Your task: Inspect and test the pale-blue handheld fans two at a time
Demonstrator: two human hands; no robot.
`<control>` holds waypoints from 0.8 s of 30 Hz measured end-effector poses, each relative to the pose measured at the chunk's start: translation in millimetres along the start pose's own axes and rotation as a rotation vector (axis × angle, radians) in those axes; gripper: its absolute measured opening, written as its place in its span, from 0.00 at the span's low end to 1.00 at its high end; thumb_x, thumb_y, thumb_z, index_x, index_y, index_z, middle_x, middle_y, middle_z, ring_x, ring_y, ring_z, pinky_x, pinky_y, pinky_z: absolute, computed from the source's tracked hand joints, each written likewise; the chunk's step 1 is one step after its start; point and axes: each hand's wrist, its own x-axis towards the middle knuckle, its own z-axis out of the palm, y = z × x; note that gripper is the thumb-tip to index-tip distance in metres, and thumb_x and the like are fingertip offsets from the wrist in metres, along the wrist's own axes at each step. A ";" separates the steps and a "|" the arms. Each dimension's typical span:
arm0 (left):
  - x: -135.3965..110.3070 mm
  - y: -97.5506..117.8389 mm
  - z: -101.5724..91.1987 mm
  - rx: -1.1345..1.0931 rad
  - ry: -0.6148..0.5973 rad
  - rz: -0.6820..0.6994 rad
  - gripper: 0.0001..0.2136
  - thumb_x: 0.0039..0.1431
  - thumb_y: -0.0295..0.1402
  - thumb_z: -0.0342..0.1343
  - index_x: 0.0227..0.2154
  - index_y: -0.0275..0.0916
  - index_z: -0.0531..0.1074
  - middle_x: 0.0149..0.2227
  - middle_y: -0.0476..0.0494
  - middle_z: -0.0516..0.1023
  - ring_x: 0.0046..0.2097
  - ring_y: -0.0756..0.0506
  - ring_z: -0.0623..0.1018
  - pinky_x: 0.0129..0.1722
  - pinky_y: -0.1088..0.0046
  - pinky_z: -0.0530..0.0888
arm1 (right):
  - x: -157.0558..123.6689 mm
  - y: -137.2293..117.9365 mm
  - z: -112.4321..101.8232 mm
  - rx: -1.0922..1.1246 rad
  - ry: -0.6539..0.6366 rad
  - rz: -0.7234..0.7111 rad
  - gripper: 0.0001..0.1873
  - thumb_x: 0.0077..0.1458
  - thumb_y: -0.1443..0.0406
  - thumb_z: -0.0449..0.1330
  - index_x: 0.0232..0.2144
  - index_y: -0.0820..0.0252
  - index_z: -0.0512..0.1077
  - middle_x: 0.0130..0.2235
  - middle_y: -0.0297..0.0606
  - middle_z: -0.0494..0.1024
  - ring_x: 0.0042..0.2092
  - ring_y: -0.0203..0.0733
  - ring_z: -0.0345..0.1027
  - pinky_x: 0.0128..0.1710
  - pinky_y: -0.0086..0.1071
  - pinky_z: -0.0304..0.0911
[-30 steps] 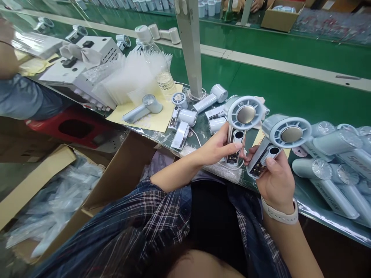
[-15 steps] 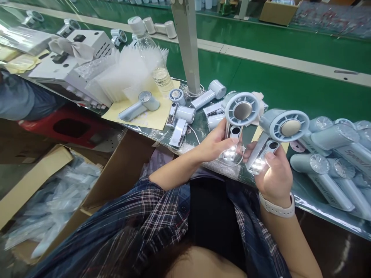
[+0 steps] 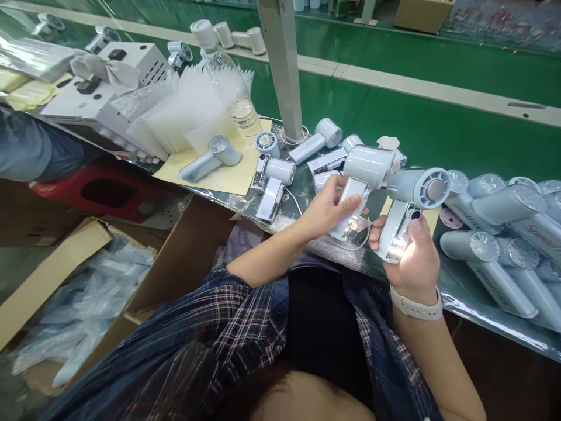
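My left hand (image 3: 331,206) is closed round the handle of a pale blue handheld fan (image 3: 369,164), whose side faces me. In my right hand (image 3: 416,251) is a second handheld fan (image 3: 418,187), its slotted ring and round silver centre turned to the right. The two fans are held side by side over the table edge, close together. A thin white cable (image 3: 350,247) hangs below the left fan. Just behind my left hand lie more fans (image 3: 328,161), partly hidden by it.
Several wrapped fans (image 3: 504,251) are piled at the right. Left of the metal post (image 3: 283,76) stand a water bottle (image 3: 243,108), white plastic sleeves (image 3: 175,111) and a white device (image 3: 100,99). A cardboard box (image 3: 162,257) of plastic bags is below. A co-worker's sleeve (image 3: 30,143) shows at left.
Both fans have been turned: the left one's round face no longer shows, and the right one's points further right. The bright light on their handles has mostly gone from view.
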 end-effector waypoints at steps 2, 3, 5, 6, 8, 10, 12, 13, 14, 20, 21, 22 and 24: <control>1.6 -2.5 1.3 -0.074 -0.041 -0.036 0.27 0.64 0.60 0.60 0.44 0.45 0.57 0.33 0.47 0.83 0.27 0.46 0.80 0.28 0.68 0.77 | 3.5 4.3 -3.7 0.064 -0.022 0.056 0.25 0.60 0.41 0.69 0.40 0.56 0.79 0.32 0.38 0.83 0.27 0.41 0.75 0.21 0.31 0.68; 2.0 -3.2 1.5 -0.099 -0.064 -0.059 0.26 0.64 0.59 0.58 0.44 0.45 0.56 0.32 0.49 0.82 0.25 0.46 0.80 0.27 0.68 0.77 | 4.9 5.7 -4.9 0.082 -0.030 0.077 0.28 0.60 0.39 0.68 0.40 0.57 0.80 0.34 0.39 0.84 0.29 0.42 0.77 0.22 0.32 0.70; 1.5 -2.6 1.0 -0.123 -0.103 -0.091 0.26 0.62 0.57 0.60 0.46 0.45 0.56 0.32 0.51 0.82 0.26 0.44 0.81 0.26 0.68 0.77 | 5.9 6.5 -5.1 0.094 -0.036 0.090 0.28 0.60 0.39 0.68 0.41 0.57 0.82 0.39 0.43 0.86 0.36 0.47 0.82 0.29 0.37 0.79; 0.3 -1.1 0.5 -0.118 -0.119 -0.095 0.26 0.61 0.57 0.61 0.46 0.45 0.56 0.33 0.51 0.81 0.27 0.43 0.82 0.26 0.68 0.78 | 5.3 5.6 -3.9 0.098 -0.041 0.091 0.27 0.60 0.40 0.69 0.43 0.56 0.83 0.42 0.44 0.87 0.41 0.51 0.84 0.35 0.42 0.82; -3.7 4.2 -0.4 -0.080 -0.128 -0.072 0.27 0.62 0.58 0.63 0.47 0.45 0.57 0.32 0.52 0.80 0.29 0.44 0.82 0.27 0.70 0.77 | 1.9 1.6 1.0 0.111 -0.060 0.102 0.24 0.61 0.43 0.69 0.45 0.55 0.84 0.47 0.45 0.88 0.48 0.56 0.84 0.48 0.52 0.83; -9.3 12.0 -0.6 -0.027 -0.122 -0.023 0.28 0.63 0.59 0.63 0.46 0.45 0.58 0.31 0.54 0.78 0.27 0.48 0.79 0.26 0.75 0.73 | -3.6 -4.3 7.5 0.125 -0.073 0.103 0.20 0.62 0.47 0.69 0.46 0.53 0.85 0.51 0.46 0.88 0.53 0.61 0.84 0.55 0.59 0.81; -15.8 21.0 0.1 0.006 -0.119 0.018 0.27 0.64 0.59 0.64 0.47 0.45 0.59 0.31 0.55 0.77 0.26 0.51 0.76 0.25 0.78 0.69 | -10.0 -11.1 14.0 0.134 -0.064 0.074 0.18 0.62 0.49 0.69 0.45 0.53 0.85 0.53 0.48 0.87 0.56 0.64 0.83 0.58 0.62 0.78; -19.0 25.5 0.8 0.006 -0.126 0.030 0.27 0.64 0.59 0.65 0.47 0.45 0.59 0.32 0.54 0.77 0.27 0.52 0.76 0.25 0.78 0.69 | -13.1 -14.7 16.9 0.138 -0.061 0.058 0.18 0.62 0.49 0.69 0.45 0.53 0.85 0.54 0.48 0.87 0.57 0.65 0.82 0.59 0.63 0.78; -22.1 29.8 1.8 -0.003 -0.139 0.038 0.27 0.64 0.58 0.65 0.48 0.45 0.59 0.33 0.54 0.78 0.28 0.51 0.77 0.26 0.78 0.70 | -16.1 -18.2 19.4 0.141 -0.066 0.049 0.17 0.62 0.49 0.69 0.45 0.52 0.85 0.54 0.48 0.87 0.58 0.65 0.82 0.60 0.64 0.77; -36.5 48.5 10.2 -0.103 -0.202 0.052 0.26 0.66 0.55 0.65 0.48 0.46 0.59 0.36 0.51 0.80 0.32 0.47 0.82 0.30 0.73 0.77 | -24.7 -31.8 21.1 0.116 -0.129 0.008 0.18 0.61 0.48 0.71 0.47 0.49 0.85 0.51 0.46 0.87 0.54 0.62 0.83 0.57 0.61 0.79; -37.8 50.0 11.5 -0.119 -0.196 0.049 0.25 0.66 0.55 0.65 0.48 0.46 0.59 0.36 0.51 0.80 0.32 0.47 0.83 0.31 0.72 0.78 | -24.6 -31.7 18.7 0.112 -0.140 0.027 0.20 0.59 0.47 0.72 0.47 0.49 0.85 0.50 0.45 0.87 0.52 0.61 0.83 0.54 0.59 0.81; -38.7 51.0 12.5 -0.135 -0.190 0.046 0.25 0.66 0.55 0.65 0.48 0.47 0.59 0.35 0.51 0.79 0.32 0.46 0.83 0.31 0.71 0.79 | -24.2 -31.0 16.1 0.107 -0.147 0.057 0.22 0.57 0.45 0.74 0.47 0.49 0.85 0.49 0.44 0.87 0.50 0.59 0.83 0.51 0.57 0.82; -39.6 51.4 13.5 -0.167 -0.191 0.035 0.24 0.67 0.55 0.64 0.48 0.47 0.58 0.35 0.51 0.79 0.33 0.44 0.85 0.32 0.68 0.81 | -23.0 -28.3 11.2 0.086 -0.130 0.098 0.26 0.51 0.42 0.77 0.45 0.49 0.85 0.45 0.43 0.86 0.46 0.57 0.83 0.49 0.56 0.82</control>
